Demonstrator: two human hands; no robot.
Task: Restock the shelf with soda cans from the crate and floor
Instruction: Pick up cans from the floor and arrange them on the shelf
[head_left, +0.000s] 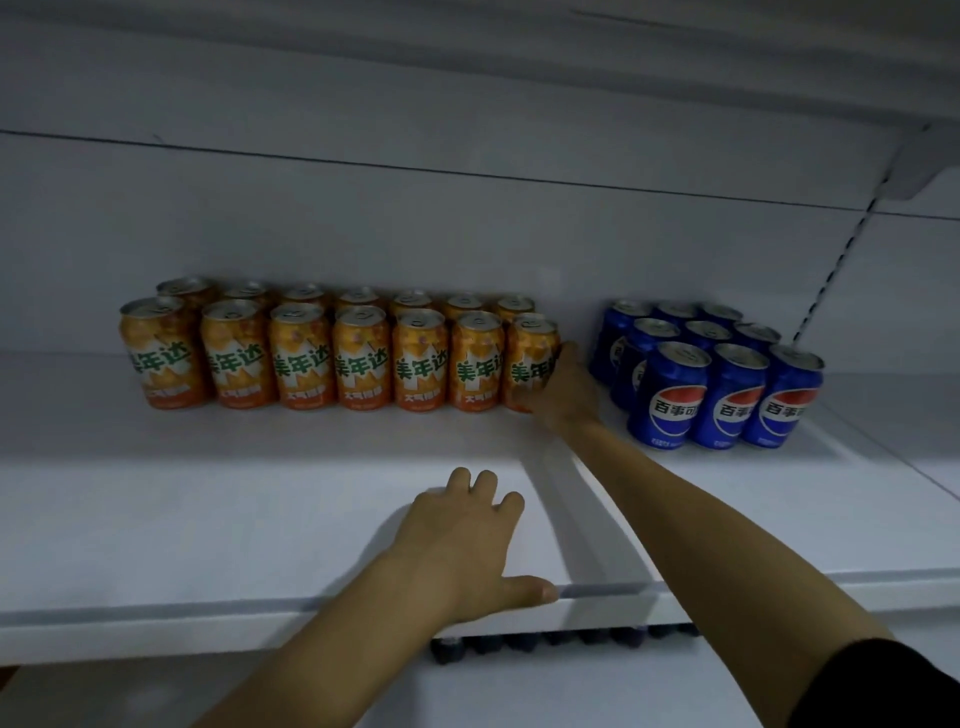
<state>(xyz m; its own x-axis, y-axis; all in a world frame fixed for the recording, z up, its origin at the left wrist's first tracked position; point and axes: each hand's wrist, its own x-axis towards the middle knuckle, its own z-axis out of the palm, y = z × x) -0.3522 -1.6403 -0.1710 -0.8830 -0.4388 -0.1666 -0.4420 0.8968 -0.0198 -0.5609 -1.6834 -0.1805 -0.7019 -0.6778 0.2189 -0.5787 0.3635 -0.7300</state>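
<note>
We see fourteen orange cans (363, 358), nine blue cans (737, 395), all upright, labels facing us; right hand (569, 389) fingers curl round end orange can (527, 358), left hand (462, 545) spread flat on shelf (208, 493)

two rows of orange cans (332, 358), seven a row, stand upright on a white shelf (208, 519). at the right end of the orange cans the right hand (566, 397) wraps round the end can (527, 358) in the front row. right of the orange cans, past a gap, nine blue cans (727, 387) stand three by three. in front of the orange cans, well apart, the left hand (465, 540) lies flat on the shelf, fingers spread, thumb along the front lip. lower than the orange cans, dark caps (545, 639) show under the shelf. a black sleeve (883, 686) covers the right upper arm.
</note>
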